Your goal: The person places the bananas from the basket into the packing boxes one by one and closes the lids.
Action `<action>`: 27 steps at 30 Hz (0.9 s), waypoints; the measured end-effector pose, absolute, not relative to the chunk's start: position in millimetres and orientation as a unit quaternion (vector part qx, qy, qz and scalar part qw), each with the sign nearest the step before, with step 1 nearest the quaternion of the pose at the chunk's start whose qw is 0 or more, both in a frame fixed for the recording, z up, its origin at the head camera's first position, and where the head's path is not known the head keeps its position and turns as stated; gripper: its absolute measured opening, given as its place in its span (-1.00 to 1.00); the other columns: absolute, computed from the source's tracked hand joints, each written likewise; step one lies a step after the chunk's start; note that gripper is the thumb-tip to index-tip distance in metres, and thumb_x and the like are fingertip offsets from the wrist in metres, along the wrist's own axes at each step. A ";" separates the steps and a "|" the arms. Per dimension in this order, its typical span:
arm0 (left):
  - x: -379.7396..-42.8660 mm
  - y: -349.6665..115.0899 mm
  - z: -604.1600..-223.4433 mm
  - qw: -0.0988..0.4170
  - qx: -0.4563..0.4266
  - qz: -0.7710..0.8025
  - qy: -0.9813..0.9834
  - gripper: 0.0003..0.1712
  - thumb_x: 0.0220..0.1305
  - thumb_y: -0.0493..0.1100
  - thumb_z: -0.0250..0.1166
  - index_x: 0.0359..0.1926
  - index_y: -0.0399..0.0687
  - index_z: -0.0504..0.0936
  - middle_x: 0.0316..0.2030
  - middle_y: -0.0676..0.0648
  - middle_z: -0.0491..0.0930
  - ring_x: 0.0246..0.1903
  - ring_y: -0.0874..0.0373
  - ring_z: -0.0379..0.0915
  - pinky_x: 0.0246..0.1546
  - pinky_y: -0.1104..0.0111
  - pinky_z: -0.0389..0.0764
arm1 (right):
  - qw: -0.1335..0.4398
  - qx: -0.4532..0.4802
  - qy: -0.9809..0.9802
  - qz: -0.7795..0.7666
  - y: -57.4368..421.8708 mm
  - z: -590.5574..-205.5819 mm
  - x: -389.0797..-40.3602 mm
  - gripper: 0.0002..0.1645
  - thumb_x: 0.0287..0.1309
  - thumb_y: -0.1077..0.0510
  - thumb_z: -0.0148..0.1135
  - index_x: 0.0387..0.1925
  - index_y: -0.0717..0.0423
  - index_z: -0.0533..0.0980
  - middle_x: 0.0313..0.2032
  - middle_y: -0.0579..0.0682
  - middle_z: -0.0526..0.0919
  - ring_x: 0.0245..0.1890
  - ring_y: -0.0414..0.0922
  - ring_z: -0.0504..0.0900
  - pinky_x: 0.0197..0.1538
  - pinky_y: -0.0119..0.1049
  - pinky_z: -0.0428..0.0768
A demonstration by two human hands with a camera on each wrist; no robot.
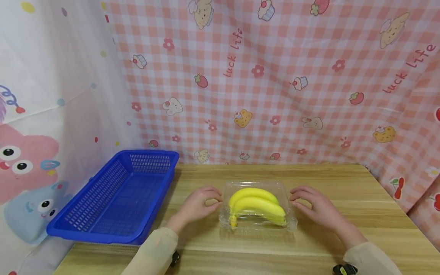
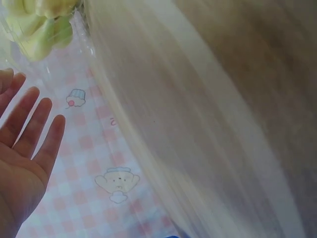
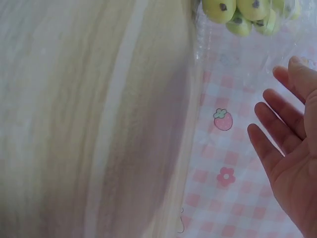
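A clear plastic box sits on the table with a bunch of yellow bananas inside it. My left hand is at the box's left side, fingertips right by its wall. On the opposite side, my right hand points its fingers toward the right wall. Neither hand grips anything. In the left wrist view, the left hand has its fingers spread below the banana tips. The right wrist view shows the right hand with relaxed fingers, near the banana ends seen through the plastic.
A blue plastic basket with slotted sides stands at the left of the wooden table. Behind the table hangs a pink checked cloth, and a white printed cloth hangs at the left.
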State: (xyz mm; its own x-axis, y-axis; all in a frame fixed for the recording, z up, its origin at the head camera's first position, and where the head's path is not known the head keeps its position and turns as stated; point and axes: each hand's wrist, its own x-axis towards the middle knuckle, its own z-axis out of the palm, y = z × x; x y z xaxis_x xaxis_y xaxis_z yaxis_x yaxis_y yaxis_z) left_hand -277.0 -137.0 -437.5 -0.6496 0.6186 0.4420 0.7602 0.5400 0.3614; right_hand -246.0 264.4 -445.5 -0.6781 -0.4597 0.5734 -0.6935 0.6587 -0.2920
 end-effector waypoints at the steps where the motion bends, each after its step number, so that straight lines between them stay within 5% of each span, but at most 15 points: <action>1: -275.8 -136.8 -437.2 0.131 -0.395 -0.274 -0.867 -0.90 0.20 -0.23 0.41 -0.23 -0.07 0.75 -0.10 -0.05 0.68 -0.04 0.09 0.58 0.10 0.20 0.55 | 0.232 0.323 -0.882 0.251 263.9 -445.0 -245.3 -0.73 0.06 0.34 0.42 -0.25 -0.06 0.62 -0.05 -0.01 0.64 -0.05 0.02 0.62 -0.01 0.05 0.58; 17: -252.1 -132.1 -435.3 0.116 -0.304 -0.390 -0.861 -0.88 0.20 -0.29 0.39 -0.22 -0.12 0.75 -0.20 -0.03 0.70 -0.19 0.08 0.61 -0.19 0.14 0.68 | 0.254 0.293 -0.869 0.308 254.7 -439.6 -230.6 -0.70 0.02 0.41 0.42 -0.25 0.01 0.64 -0.10 -0.02 0.65 -0.11 -0.04 0.63 -0.10 -0.02 0.66; 23: -245.5 -131.1 -439.3 0.091 -0.254 -0.442 -0.855 -0.84 0.22 -0.26 0.39 -0.17 -0.20 0.72 -0.22 -0.07 0.69 -0.21 0.03 0.64 -0.24 0.30 0.68 | 0.211 0.251 -0.860 0.390 250.8 -437.2 -223.1 -0.77 0.11 0.42 0.36 -0.18 0.19 0.63 -0.16 0.02 0.67 -0.15 -0.21 0.62 -0.14 -0.17 0.70; 27: -240.8 -131.0 -439.9 0.074 -0.208 -0.475 -0.852 -0.75 0.21 -0.23 0.41 -0.12 -0.27 0.70 -0.23 -0.10 0.70 -0.23 0.03 0.64 -0.21 0.35 0.66 | 0.160 0.206 -0.863 0.432 248.7 -433.0 -217.4 -0.76 0.21 0.35 0.31 -0.07 0.32 0.58 -0.13 0.16 0.67 -0.14 -0.12 0.66 -0.14 -0.33 0.68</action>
